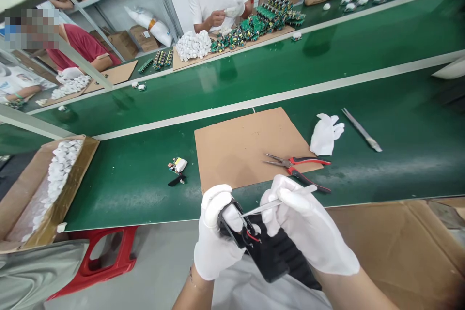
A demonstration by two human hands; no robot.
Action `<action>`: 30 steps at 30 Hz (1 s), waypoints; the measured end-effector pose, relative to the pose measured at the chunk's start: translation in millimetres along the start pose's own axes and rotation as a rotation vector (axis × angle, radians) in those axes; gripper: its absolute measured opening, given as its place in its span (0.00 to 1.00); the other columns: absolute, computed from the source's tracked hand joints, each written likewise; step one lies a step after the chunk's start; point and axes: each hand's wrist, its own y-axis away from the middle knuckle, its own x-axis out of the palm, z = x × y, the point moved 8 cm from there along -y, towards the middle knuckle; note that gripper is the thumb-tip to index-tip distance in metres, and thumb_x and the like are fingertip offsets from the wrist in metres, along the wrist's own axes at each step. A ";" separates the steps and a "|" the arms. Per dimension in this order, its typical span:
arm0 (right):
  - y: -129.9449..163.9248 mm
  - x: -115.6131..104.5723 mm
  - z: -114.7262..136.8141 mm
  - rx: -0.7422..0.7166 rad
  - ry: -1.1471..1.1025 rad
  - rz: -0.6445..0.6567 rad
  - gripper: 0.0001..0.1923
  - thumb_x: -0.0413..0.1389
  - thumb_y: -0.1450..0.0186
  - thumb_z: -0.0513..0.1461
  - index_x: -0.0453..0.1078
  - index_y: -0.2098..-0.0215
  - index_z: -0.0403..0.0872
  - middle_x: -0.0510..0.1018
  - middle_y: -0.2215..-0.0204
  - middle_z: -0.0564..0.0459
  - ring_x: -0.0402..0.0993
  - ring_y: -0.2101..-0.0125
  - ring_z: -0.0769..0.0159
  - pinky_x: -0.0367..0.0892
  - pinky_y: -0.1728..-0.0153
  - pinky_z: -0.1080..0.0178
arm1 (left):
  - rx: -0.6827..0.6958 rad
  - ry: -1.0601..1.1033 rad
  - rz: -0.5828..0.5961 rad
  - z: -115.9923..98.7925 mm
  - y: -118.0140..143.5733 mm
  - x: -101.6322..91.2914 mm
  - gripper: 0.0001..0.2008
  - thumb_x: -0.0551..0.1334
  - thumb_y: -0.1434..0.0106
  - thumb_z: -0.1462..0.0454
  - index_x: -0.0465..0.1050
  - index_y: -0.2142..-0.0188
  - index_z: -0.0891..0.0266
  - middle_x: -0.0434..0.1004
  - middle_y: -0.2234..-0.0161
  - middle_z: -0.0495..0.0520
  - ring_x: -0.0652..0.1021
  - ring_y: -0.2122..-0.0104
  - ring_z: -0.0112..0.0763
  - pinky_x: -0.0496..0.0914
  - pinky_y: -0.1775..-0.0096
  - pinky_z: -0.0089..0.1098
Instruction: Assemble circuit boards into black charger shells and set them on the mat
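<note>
Gloved hands worked a black device off the near edge of the belt.
Left hand gripped the black device, tilted for access; right hand pinched tweezers at its opening; pliers lay beside the cardboard sheet.

left hand: white glove | right hand: white glove | forearms bare

A green counter is seen just beyond the hands. Directly ahead of them a cardboard sheet is laid flat, with red-handled pliers resting across its right edge. Further right, a spare white glove and a metal blade are placed. Left of the hands — a small circuit board and an open box of white parts.
</note>
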 end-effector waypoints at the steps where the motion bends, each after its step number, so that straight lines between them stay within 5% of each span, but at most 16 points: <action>1: -1.1 -2.7 1.0 -0.012 -0.005 -0.004 0.16 0.50 0.31 0.41 0.63 0.76 0.45 0.75 0.79 0.54 0.71 0.79 0.71 0.67 0.74 0.69 | -0.017 -0.006 -0.008 1.8 0.1 -1.2 0.34 0.68 0.45 0.69 0.57 0.42 0.55 0.62 0.48 0.63 0.71 0.50 0.48 0.73 0.53 0.51; 5: -12.3 -33.8 26.3 -0.371 0.260 -0.209 0.10 0.47 0.29 0.42 0.68 0.65 0.50 0.75 0.72 0.55 0.72 0.74 0.69 0.69 0.69 0.65 | -0.046 -0.059 -0.035 7.3 0.7 -7.9 0.34 0.70 0.46 0.66 0.58 0.43 0.56 0.64 0.49 0.63 0.72 0.52 0.47 0.73 0.55 0.49; 8: -27.0 -33.0 37.7 -0.668 1.082 -0.300 0.11 0.48 0.31 0.36 0.70 0.55 0.50 0.75 0.58 0.47 0.73 0.58 0.58 0.68 0.54 0.53 | -0.074 -0.141 -0.053 12.6 1.2 -13.8 0.31 0.69 0.44 0.65 0.59 0.44 0.56 0.66 0.49 0.63 0.75 0.56 0.43 0.74 0.56 0.47; 11: -58.1 -26.8 4.9 -0.568 1.852 -0.108 0.21 0.45 0.36 0.28 0.71 0.49 0.45 0.73 0.51 0.41 0.68 0.49 0.48 0.57 0.44 0.40 | -0.124 -0.199 -0.073 19.9 2.4 -19.2 0.30 0.69 0.44 0.60 0.60 0.44 0.56 0.68 0.50 0.62 0.76 0.59 0.40 0.74 0.56 0.46; 13: -67.3 -31.9 -9.7 -0.436 2.016 -0.035 0.26 0.44 0.37 0.25 0.69 0.45 0.44 0.72 0.47 0.39 0.64 0.44 0.44 0.47 0.40 0.34 | -0.129 -0.218 -0.072 23.0 3.6 -20.9 0.31 0.70 0.44 0.59 0.60 0.44 0.56 0.68 0.50 0.62 0.76 0.59 0.41 0.74 0.56 0.46; 15: -63.3 -31.8 -7.5 -0.393 1.880 -0.068 0.25 0.45 0.35 0.28 0.66 0.42 0.47 0.68 0.42 0.41 0.58 0.39 0.45 0.39 0.38 0.33 | -0.120 -0.226 -0.051 25.5 4.7 -20.3 0.31 0.70 0.43 0.59 0.60 0.43 0.56 0.68 0.50 0.62 0.76 0.57 0.42 0.74 0.55 0.46; 17: -53.0 -24.2 -2.2 -0.365 1.488 -0.039 0.24 0.46 0.31 0.36 0.57 0.36 0.50 0.61 0.37 0.45 0.54 0.36 0.52 0.44 0.35 0.40 | -0.093 -0.222 -0.006 25.9 4.9 -16.7 0.31 0.69 0.43 0.61 0.60 0.43 0.57 0.68 0.50 0.63 0.76 0.55 0.43 0.73 0.54 0.46; 21: -35.8 14.3 -18.3 -0.092 0.754 0.303 0.35 0.53 0.33 0.45 0.45 0.33 0.49 0.58 0.35 0.44 0.59 0.38 0.57 0.61 0.40 0.52 | 0.033 -0.211 0.083 15.1 1.2 -6.5 0.29 0.66 0.44 0.67 0.59 0.44 0.59 0.68 0.50 0.63 0.72 0.50 0.45 0.70 0.50 0.47; 24: -31.4 31.7 -30.8 0.033 0.624 0.369 0.31 0.57 0.36 0.41 0.53 0.37 0.46 0.68 0.42 0.44 0.66 0.43 0.57 0.63 0.42 0.53 | 0.090 -0.272 0.155 6.9 -3.0 1.2 0.28 0.65 0.44 0.68 0.60 0.45 0.61 0.69 0.51 0.61 0.71 0.50 0.44 0.68 0.50 0.45; 30: -27.5 26.6 -34.7 -0.060 0.640 0.338 0.26 0.54 0.34 0.40 0.55 0.39 0.46 0.68 0.43 0.46 0.65 0.43 0.59 0.60 0.41 0.53 | 0.125 -0.320 0.209 2.5 -3.3 5.6 0.26 0.62 0.44 0.69 0.60 0.46 0.59 0.69 0.53 0.59 0.71 0.52 0.42 0.67 0.51 0.44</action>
